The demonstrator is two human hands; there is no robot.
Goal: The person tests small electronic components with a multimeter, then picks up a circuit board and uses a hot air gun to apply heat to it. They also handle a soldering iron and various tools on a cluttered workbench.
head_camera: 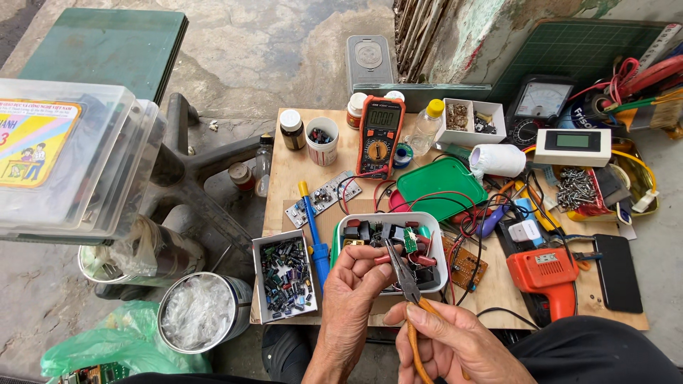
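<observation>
Below, right hand [455, 345] gripping pliers [407, 281], left hand [353, 284] pinching small component, over white tray [440, 245]

both hands [398, 313] raised, fingers curled

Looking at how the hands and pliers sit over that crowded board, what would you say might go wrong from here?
1. The left hand pinches a small part right at the tips of the pliers held by the right hand; a slip could nip a finger.
2. A dropped part would likely vanish among the pieces in the white tray.
3. The red wires looping by the tray could snag.
</observation>
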